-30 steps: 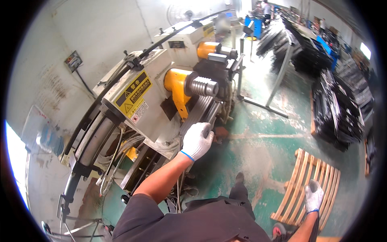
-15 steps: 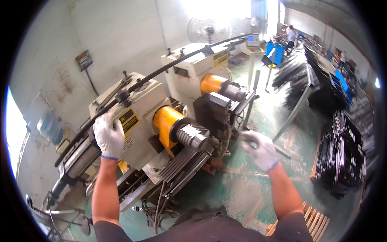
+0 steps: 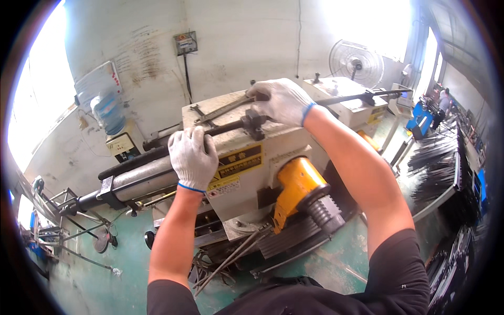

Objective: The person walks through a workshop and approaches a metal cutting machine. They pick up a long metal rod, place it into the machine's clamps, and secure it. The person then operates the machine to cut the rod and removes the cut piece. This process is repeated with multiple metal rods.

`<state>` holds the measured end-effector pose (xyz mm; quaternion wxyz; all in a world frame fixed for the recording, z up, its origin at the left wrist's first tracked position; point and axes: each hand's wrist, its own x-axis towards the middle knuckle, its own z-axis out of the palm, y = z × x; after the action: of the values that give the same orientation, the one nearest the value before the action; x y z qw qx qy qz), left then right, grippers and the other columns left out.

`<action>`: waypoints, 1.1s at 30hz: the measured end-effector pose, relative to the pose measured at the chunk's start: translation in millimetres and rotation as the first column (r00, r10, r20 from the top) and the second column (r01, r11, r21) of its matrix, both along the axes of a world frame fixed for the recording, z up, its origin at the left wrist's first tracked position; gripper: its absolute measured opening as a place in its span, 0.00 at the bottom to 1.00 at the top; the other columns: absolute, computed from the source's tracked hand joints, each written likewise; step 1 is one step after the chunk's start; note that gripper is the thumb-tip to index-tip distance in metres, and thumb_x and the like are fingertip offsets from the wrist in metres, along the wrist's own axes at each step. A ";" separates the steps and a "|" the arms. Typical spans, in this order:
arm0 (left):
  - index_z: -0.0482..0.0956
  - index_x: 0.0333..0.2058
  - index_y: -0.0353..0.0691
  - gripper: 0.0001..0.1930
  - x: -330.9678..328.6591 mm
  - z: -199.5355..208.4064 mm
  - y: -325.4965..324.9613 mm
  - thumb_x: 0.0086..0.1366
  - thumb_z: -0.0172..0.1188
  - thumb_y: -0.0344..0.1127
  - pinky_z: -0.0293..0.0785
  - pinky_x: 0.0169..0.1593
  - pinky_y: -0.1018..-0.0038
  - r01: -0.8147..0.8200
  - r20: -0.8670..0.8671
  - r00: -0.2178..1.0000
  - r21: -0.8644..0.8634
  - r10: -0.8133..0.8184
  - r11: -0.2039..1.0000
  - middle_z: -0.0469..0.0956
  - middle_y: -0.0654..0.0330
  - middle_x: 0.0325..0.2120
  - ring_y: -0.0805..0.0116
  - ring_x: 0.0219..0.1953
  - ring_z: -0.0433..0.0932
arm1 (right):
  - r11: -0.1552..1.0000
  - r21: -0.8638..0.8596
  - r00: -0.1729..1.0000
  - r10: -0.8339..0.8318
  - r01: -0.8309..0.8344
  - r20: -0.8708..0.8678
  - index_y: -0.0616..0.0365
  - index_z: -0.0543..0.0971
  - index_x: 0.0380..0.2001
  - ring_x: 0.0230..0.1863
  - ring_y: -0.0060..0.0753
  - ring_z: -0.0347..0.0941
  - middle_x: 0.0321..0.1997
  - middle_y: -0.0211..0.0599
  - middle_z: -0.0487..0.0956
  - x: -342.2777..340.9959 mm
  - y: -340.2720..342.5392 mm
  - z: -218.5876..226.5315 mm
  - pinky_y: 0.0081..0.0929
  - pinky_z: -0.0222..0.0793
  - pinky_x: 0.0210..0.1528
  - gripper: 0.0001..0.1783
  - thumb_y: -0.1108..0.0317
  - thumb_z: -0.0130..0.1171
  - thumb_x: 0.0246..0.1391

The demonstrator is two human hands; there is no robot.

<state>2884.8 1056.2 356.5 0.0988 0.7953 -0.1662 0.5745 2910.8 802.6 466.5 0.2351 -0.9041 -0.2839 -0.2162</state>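
A long black rod [image 3: 229, 127] with a dark collar [image 3: 254, 124] runs along the top of a cream machine [image 3: 294, 137]. My left hand [image 3: 193, 158], in a white knitted glove, has its fingers curled over the rod, left of the collar. On the machine top lies a flat, long metal wrench [image 3: 223, 111], slanting behind the rod. My right hand [image 3: 282, 102], gloved too, reaches across above the collar, thumb and fingers closed round the wrench's right end. Its palm hides part of the rod. Below the rod, a thick grey cylinder [image 3: 144, 181] sticks out to the left.
An orange machine head [image 3: 299, 186] with a ridged metal end juts toward me. A second cream machine [image 3: 341, 88] and a fan [image 3: 357, 64] stand behind at right. A water bottle [image 3: 108, 113] is by the left wall; dark metal parts [image 3: 438, 163] are stacked at right.
My view has turned left. My right hand has moved from open air at the right to the wrench on the machine top. My left hand now curls over the rod.
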 end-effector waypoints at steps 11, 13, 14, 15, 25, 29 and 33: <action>0.77 0.41 0.37 0.15 -3.8 2.0 -3.5 0.52 0.59 0.22 0.68 0.54 0.55 0.019 -0.069 0.997 0.000 -0.019 1.000 0.78 0.52 0.36 0.48 0.41 0.76 | 0.719 -0.656 0.964 0.077 -0.231 -0.256 0.51 0.80 0.56 0.58 0.48 0.77 0.56 0.43 0.82 158.0 97.9 -16.6 0.38 0.74 0.58 0.30 0.79 0.61 0.46; 0.77 0.41 0.38 0.17 3.1 1.4 0.5 0.50 0.59 0.23 0.68 0.54 0.55 0.027 -0.003 1.000 0.018 -0.027 0.999 0.77 0.53 0.36 0.49 0.41 0.76 | 0.776 -0.582 0.967 0.146 -0.244 -0.211 0.53 0.81 0.51 0.53 0.49 0.79 0.50 0.45 0.83 163.1 95.8 -20.7 0.39 0.75 0.53 0.26 0.78 0.61 0.44; 0.77 0.42 0.38 0.17 4.2 0.3 0.9 0.50 0.59 0.24 0.68 0.53 0.55 0.034 0.027 0.999 0.027 -0.034 0.999 0.77 0.54 0.35 0.50 0.41 0.75 | 0.802 -0.541 0.966 0.176 -0.252 -0.189 0.54 0.81 0.48 0.51 0.50 0.80 0.47 0.46 0.84 165.0 92.7 -23.2 0.40 0.76 0.51 0.24 0.78 0.61 0.44; 0.78 0.43 0.35 0.19 -0.4 0.0 -1.8 0.50 0.58 0.20 0.69 0.55 0.54 0.030 -0.016 0.999 0.017 -0.029 0.999 0.79 0.50 0.39 0.48 0.44 0.77 | 0.833 -0.486 0.963 0.202 -0.265 -0.179 0.55 0.82 0.44 0.47 0.51 0.81 0.45 0.48 0.85 170.2 84.8 -20.5 0.39 0.76 0.50 0.19 0.78 0.57 0.46; 0.77 0.43 0.37 0.20 0.8 -0.9 -6.6 0.48 0.54 0.20 0.69 0.54 0.57 -0.012 -0.029 0.999 0.022 0.013 1.000 0.78 0.51 0.37 0.47 0.43 0.75 | 0.131 0.868 0.851 0.311 -0.479 0.423 0.58 0.80 0.35 0.30 0.34 0.77 0.30 0.37 0.82 179.9 -24.5 58.9 0.34 0.71 0.33 0.06 0.70 0.58 0.54; 0.78 0.43 0.38 0.20 1.5 0.0 -8.5 0.49 0.54 0.21 0.69 0.55 0.57 -0.063 -0.026 0.998 0.054 0.064 0.997 0.78 0.51 0.38 0.47 0.44 0.76 | -0.058 0.776 0.652 0.506 -0.628 0.565 0.56 0.84 0.34 0.31 0.34 0.77 0.28 0.35 0.82 169.8 -24.1 62.0 0.39 0.72 0.38 0.18 0.53 0.57 0.67; 0.77 0.43 0.38 0.19 -0.3 -1.3 -3.7 0.50 0.55 0.22 0.69 0.55 0.55 -0.085 -0.030 0.996 0.035 0.086 0.996 0.79 0.52 0.38 0.48 0.45 0.76 | 0.104 0.909 0.867 0.361 -0.402 0.342 0.62 0.79 0.30 0.26 0.31 0.77 0.25 0.37 0.79 96.1 0.5 63.1 0.26 0.73 0.30 0.08 0.85 0.54 0.50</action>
<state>2884.4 1052.5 355.2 0.0633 0.8123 -0.1403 0.5626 3006.9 803.2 529.6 0.7842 -0.4497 -0.3137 -0.2906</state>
